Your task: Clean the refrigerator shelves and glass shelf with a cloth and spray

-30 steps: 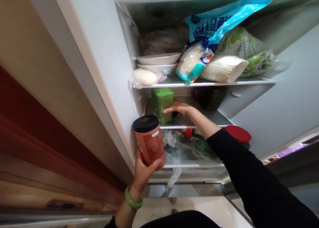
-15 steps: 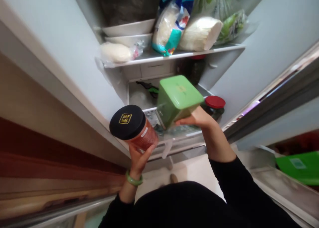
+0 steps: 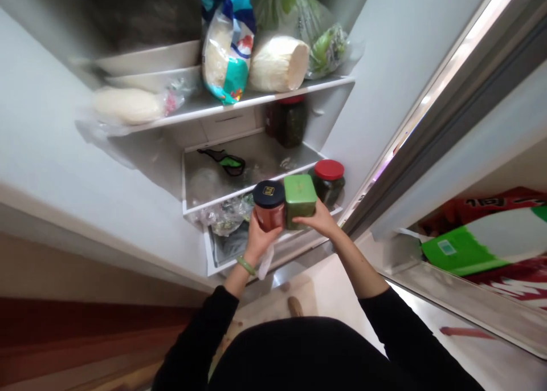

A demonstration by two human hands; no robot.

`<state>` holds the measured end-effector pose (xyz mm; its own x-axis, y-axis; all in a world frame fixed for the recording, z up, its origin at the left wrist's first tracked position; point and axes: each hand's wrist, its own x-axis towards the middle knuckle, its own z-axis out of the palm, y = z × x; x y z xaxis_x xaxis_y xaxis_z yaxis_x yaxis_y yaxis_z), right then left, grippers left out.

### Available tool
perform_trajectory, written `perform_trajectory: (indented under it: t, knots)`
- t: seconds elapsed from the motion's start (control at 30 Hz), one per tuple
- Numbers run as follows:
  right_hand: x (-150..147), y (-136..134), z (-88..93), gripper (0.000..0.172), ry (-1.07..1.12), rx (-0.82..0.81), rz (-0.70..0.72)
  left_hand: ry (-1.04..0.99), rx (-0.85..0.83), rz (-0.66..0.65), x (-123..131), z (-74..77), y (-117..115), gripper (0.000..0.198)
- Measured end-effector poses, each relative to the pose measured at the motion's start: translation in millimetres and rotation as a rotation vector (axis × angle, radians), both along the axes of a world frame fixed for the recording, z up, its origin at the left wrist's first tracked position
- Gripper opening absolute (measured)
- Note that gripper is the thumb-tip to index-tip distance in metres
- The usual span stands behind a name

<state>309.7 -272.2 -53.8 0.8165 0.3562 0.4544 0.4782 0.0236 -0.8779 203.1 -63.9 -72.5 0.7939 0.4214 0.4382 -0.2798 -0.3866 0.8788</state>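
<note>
Inside the open fridge, my left hand (image 3: pixel 259 237) is wrapped round a reddish jar (image 3: pixel 270 215) with a black lid. Close beside it, my right hand (image 3: pixel 318 217) grips a green square tin (image 3: pixel 300 192) from its right side. The two containers are side by side at the lower compartment's front; whether they rest on anything is hidden. Just right of the tin stands a dark jar with a red lid (image 3: pixel 329 170). Bagged greens (image 3: pixel 228 215) lie left of the black-lidded jar.
The upper shelf (image 3: pixel 318 86) holds a blue bag (image 3: pixel 231 55), a pale cut vegetable (image 3: pixel 280 63) and a wrapped white item (image 3: pixel 128 105). Behind, a dark jar (image 3: pixel 292 123) and a green-black item (image 3: pixel 231 163) sit lower. Packages (image 3: pixel 465 248) fill the door at right.
Both hands have moved lower and farther into the fridge, bringing the jar and tin side by side. The view has shifted, showing more of the door at right.
</note>
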Motion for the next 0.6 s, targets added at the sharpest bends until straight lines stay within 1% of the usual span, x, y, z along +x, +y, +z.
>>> perform_trajectory:
  t: [0.1,0.17,0.23,0.33,0.4,0.5,0.6]
  knots:
    - [5.7,0.2,-1.8,0.093,-0.066,-0.035,-0.065,0.01,0.046,0.037,9.2,-5.7,6.7,0.089]
    - [2.7,-0.5,-3.2,0.079,-0.107,-0.082,-0.13,0.022,0.09,0.065,12.0,-7.1,7.7,0.089]
    - [-5.2,-0.6,-5.5,0.07,-0.119,-0.124,-0.209,0.043,0.133,0.078,13.4,-6.4,5.6,0.089]
    - [-18.1,0.8,-10.8,0.069,-0.126,-0.135,-0.317,0.056,0.176,0.093,15.1,-3.7,-0.5,0.091]
    - [-22.1,1.6,-14.8,0.071,-0.14,-0.12,-0.368,0.048,0.188,0.095,17.4,-2.3,-4.8,0.098]
    - [-20.7,0.5,-19.6,0.07,-0.16,-0.096,-0.412,0.04,0.173,0.079,22.5,-1.5,-9.9,0.111]
    - [-17.4,-3.6,-23.4,0.068,-0.17,-0.072,-0.434,0.045,0.145,0.064,26.3,-1.6,-13.3,0.113]
